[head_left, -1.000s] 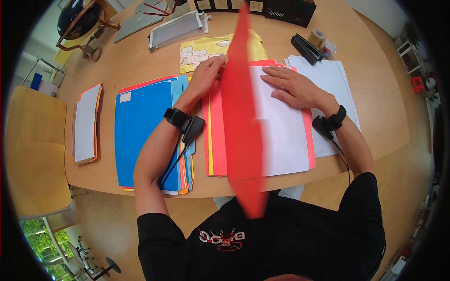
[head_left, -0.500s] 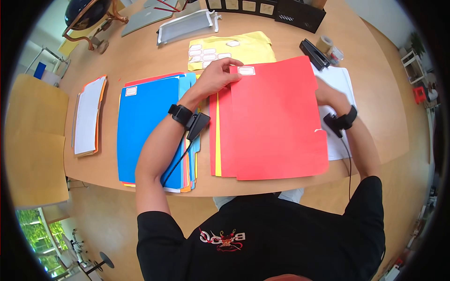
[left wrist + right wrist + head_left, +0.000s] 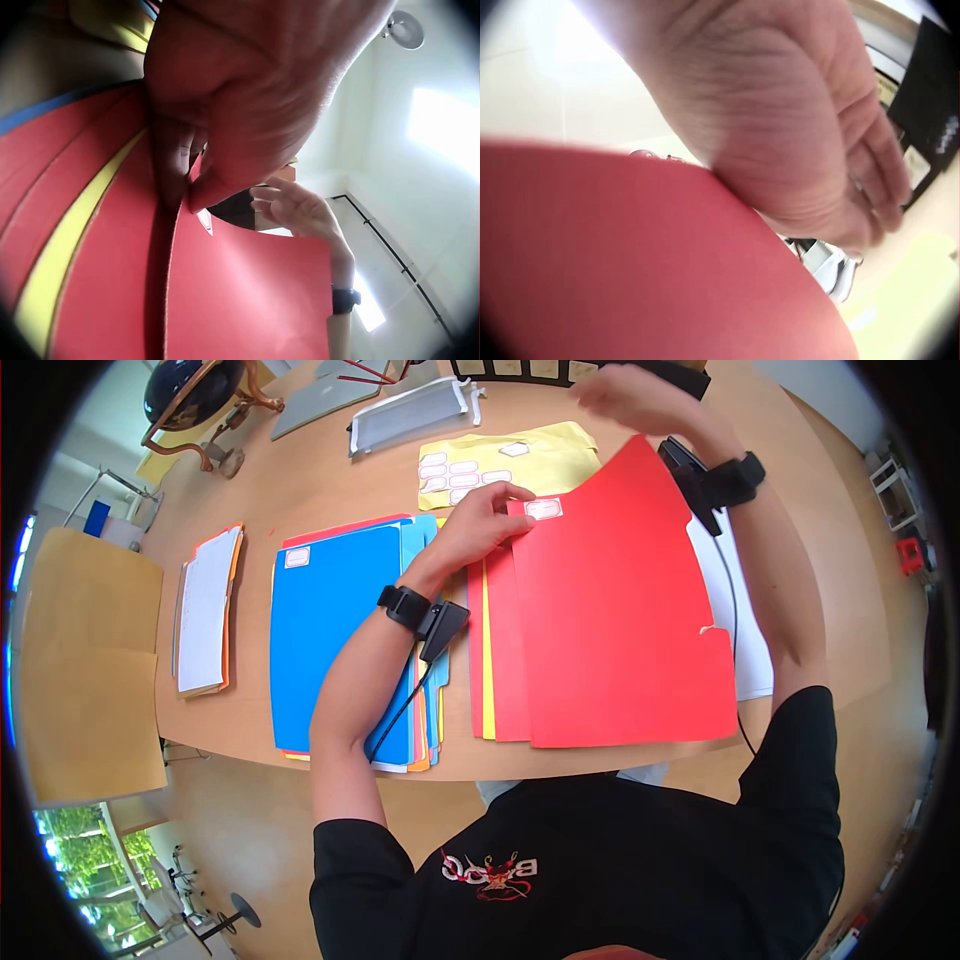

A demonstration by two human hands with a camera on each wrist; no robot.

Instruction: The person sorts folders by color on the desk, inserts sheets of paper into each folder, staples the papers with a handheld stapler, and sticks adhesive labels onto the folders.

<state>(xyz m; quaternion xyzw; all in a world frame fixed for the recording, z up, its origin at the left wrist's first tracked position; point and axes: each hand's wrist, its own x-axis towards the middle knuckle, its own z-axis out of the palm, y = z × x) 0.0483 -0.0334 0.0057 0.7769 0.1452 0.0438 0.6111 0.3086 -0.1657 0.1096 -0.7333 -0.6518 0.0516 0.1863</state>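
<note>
My left hand (image 3: pixel 478 530) pinches the upper left edge of a red file folder (image 3: pixel 620 640) beside its small white label (image 3: pixel 544 509). Thumb and fingers meet at that edge in the left wrist view, where more red folders and a yellow folder (image 3: pixel 71 247) fan out beneath. The folder's top right corner bends upward. Beyond that corner my right hand (image 3: pixel 640 402) is raised with relaxed fingers, holding nothing. In the right wrist view its palm (image 3: pixel 765 127) is close to the folder's curved edge. White sheets (image 3: pixel 735 620) show from under the folder's right side.
To the left lies a stack topped by a blue folder (image 3: pixel 335 640), then a thinner pile with white paper (image 3: pixel 205 610). A yellow envelope with labels (image 3: pixel 510 460), a grey tray (image 3: pixel 415 420) and a globe (image 3: pixel 195 400) stand or lie farther back. A black organizer (image 3: pixel 530 370) is behind them.
The red folder's cover has swung down to the right over the white paper. My right hand has left the paper, passed behind the folder and risen away; the left hand still pinches its edge.
</note>
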